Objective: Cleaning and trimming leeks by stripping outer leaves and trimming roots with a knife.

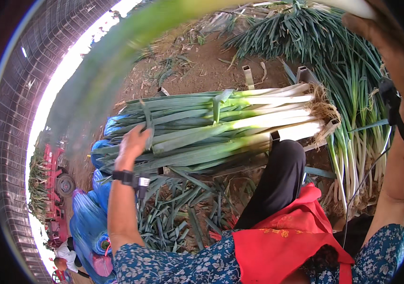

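Observation:
A bundle of long green onions (pixel 258 113) lies across a low metal rack, white stems and roots to the right, green leaves to the left. A leaf band (pixel 218 105) goes round its middle. My left hand (pixel 134 142) is closed on leaves at the bundle's left part, beside another leaf strip (pixel 148 120) that sticks up. At the upper right my right hand (pixel 377 33) grips a single long green onion (pixel 349 5) by its white stem, raised close to the camera. Its blurred leaves sweep across the top and down the left. Some of its fingers are cut off or hidden.
Metal rack posts (pixel 248 77) stand around the bundle. More green onions (pixel 306 35) are heaped at the far right. Cut leaves (pixel 173 213) litter the ground near me. Blue plastic sheeting (pixel 90 222), a red cart (pixel 55 189) and another person (pixel 67 255) are at the left.

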`<state>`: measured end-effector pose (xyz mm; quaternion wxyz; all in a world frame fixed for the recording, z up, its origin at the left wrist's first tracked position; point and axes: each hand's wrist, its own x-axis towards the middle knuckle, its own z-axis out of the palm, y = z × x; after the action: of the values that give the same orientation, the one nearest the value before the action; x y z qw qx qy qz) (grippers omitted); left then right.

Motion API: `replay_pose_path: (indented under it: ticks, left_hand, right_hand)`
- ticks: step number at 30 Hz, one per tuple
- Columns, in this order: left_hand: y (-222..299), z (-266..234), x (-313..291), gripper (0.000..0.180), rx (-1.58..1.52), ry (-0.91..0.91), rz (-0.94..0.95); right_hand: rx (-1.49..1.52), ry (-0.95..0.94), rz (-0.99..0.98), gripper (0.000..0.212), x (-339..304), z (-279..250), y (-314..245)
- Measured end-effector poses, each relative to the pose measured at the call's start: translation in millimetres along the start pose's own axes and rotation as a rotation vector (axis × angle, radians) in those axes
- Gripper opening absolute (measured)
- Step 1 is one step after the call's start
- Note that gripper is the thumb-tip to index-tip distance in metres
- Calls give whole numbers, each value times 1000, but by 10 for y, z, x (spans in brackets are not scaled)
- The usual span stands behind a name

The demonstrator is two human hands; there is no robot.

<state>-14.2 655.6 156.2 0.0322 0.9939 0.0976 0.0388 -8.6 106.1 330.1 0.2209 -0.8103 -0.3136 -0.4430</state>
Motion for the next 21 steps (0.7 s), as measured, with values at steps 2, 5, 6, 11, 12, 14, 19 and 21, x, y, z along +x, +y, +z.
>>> replay_pose_path:
  ticks: [2,5,6,11,12,14,19,21]
  left_hand:
    - [261,-265,-15,42,330,-124,-139]
    - [904,-220,-90,38,-163,45,217]
    - [1267,-101,-43,35,-135,-21,351]
    - [2543,686,418,28,-217,-204,1114]
    - [2588,947,524,26,-119,-192,1032]
    - [2619,1066,636,20,255,-280,941]
    - [2220,925,636,15,630,-412,685]
    - [1868,822,560,22,569,-359,621]
  right_hand:
    - [69,17,93,32,-18,65,-60]
    - [210,28,217,28,-141,375,-73]
    - [238,27,259,27,-193,471,-37]
    - [270,-21,388,45,-394,543,185]
    - [303,-18,410,44,-453,575,177]
    - [348,-16,459,44,-636,649,244]
    - [-212,-191,137,43,-1011,795,805]
    - [-168,-153,96,42,-1161,1014,1042]
